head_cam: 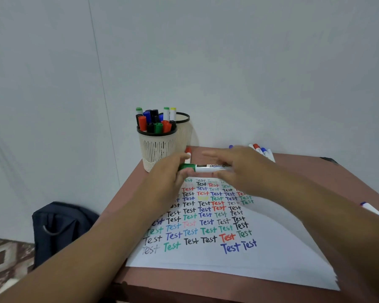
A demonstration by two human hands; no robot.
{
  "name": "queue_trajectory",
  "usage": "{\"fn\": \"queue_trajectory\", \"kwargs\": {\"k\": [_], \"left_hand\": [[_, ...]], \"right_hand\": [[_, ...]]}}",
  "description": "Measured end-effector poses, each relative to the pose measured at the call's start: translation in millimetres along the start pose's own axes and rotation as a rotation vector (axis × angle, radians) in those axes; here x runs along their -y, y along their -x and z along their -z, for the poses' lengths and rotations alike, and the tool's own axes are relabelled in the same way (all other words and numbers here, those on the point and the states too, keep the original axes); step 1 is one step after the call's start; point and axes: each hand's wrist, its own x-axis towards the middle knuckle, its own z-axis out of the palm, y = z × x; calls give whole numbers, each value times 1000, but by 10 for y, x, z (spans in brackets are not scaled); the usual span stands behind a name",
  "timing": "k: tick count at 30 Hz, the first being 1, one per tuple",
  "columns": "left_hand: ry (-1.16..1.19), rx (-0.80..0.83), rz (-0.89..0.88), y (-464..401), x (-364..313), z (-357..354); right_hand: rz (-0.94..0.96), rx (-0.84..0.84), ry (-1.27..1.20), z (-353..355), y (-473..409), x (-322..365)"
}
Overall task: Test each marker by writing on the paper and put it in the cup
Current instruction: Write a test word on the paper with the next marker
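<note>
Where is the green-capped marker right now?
Head view: the green-capped marker is held level between the left hand and right hand, above the paper's far edge, right of the cup.

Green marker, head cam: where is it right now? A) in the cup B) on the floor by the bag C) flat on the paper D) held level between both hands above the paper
D: the green marker lies level in the air, its cap end pinched by the left hand and its barrel end at the right hand, above the paper.
</note>
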Motion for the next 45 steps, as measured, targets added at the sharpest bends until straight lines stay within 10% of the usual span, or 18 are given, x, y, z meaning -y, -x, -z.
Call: {"fn": "queue_trajectory", "kwargs": {"k": [5,24,45], "left_hand": [[-12,-33,151,16,-37,86],[68,-49,514,-69,-15,87],[65,-41,460,-79,19,61]], "right_hand": [[20,-55,198,217,-377,0],[-1,-666,-570,283,-1613,376],[-120,-433,-469,-284,-1642,25]]}}
